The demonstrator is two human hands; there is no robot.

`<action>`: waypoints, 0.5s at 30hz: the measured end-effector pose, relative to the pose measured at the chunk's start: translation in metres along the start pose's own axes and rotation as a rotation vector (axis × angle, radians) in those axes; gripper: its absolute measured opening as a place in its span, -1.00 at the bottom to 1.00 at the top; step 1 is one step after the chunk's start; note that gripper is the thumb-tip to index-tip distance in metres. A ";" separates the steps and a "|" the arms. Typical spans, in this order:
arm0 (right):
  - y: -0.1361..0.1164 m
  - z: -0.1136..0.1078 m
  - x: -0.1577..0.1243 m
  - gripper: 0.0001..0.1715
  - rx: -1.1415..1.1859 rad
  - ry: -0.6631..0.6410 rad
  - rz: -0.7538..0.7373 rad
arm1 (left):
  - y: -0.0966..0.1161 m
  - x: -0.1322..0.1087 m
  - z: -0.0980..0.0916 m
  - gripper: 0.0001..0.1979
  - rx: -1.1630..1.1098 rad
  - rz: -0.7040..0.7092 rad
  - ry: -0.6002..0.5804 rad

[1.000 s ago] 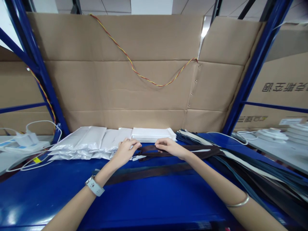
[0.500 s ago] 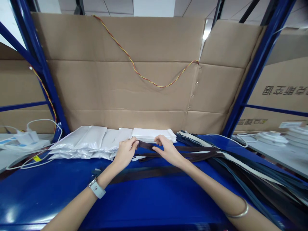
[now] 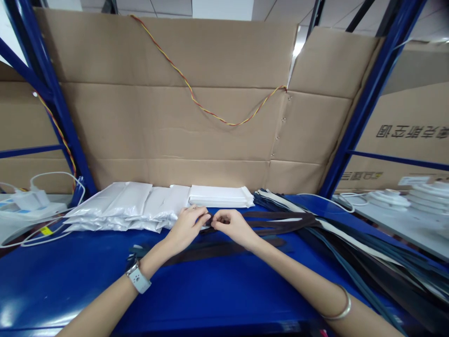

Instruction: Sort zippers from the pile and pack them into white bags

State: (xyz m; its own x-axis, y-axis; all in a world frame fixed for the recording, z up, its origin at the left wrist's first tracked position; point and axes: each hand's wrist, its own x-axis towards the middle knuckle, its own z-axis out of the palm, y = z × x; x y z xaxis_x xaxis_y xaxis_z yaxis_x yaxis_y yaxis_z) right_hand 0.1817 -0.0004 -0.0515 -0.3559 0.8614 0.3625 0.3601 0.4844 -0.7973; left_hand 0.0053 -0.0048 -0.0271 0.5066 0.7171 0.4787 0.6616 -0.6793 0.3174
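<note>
My left fingers (image 3: 199,216) and right fingers (image 3: 219,224) are closed, both pinching the end of a dark brown zipper (image 3: 277,217), with white packets (image 3: 220,196) just beyond them on the blue worktop (image 3: 210,290).

We wear a white watch (image 3: 139,281) on our left wrist (image 3: 149,267) and a thin silver bangle (image 3: 340,306) on our right arm (image 3: 301,281).

A sewing-supply workshop or storeroom is indicated: blue steel racking (image 3: 365,107) is seen at upper left and right, flattened cardboard sheets (image 3: 175,126) are fixed behind a blue tabletop (image 3: 63,290), and white plastic-wrapped packs (image 3: 119,206) and bundled long zippers (image 3: 361,243) are laid out on it.
</note>
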 end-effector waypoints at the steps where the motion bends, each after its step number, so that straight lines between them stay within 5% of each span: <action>1: -0.004 -0.002 0.000 -0.88 -0.055 0.004 -0.020 | 0.000 0.000 0.000 -0.71 0.043 0.016 0.022; 7: -0.013 -0.025 0.005 -0.87 -0.591 0.133 -0.199 | -0.019 0.008 -0.024 -0.75 0.306 -0.015 0.251; 12: 0.019 -0.073 0.014 -0.82 -0.848 0.154 -0.049 | -0.077 0.000 -0.084 -0.70 0.627 -0.322 0.471; 15: 0.034 -0.095 0.017 -0.83 -0.884 0.162 0.035 | -0.109 -0.017 -0.111 -0.62 0.781 -0.498 0.506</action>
State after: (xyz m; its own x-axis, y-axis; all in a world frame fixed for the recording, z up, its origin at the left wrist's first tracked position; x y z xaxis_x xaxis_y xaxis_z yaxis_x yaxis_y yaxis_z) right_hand 0.2696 0.0450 -0.0270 -0.2299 0.8564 0.4622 0.9247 0.3404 -0.1707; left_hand -0.1372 0.0398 0.0208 -0.0903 0.6169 0.7818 0.9949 0.0915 0.0428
